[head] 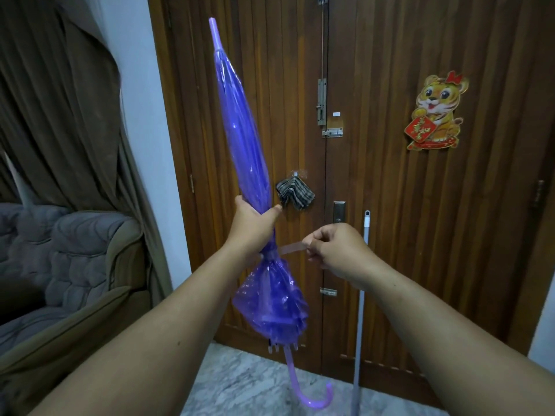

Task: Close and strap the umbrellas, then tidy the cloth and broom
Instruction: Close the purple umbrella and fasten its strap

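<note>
Strapping the closed purple umbrella in front of the wooden door.

The left hand [255, 223] has its fingers wrapped round the folded purple umbrella [240, 121], held tip-up and tilted, crook handle down near the marble floor [240, 382]. The right hand [336, 247] pinches the end of the strap [291, 248], drawn out taut to the right from the cinched waist of the canopy. To do this well, keep the left grip firm just above the waist so the folds cannot spring loose, hold tension while winding the strap round, and press its end flat onto the fastener, which I cannot make out here and may sit on the hidden side. The checked cloth [295, 192] hangs on a door hook; the broom handle [362, 295] leans against the door, both untouched.
</note>
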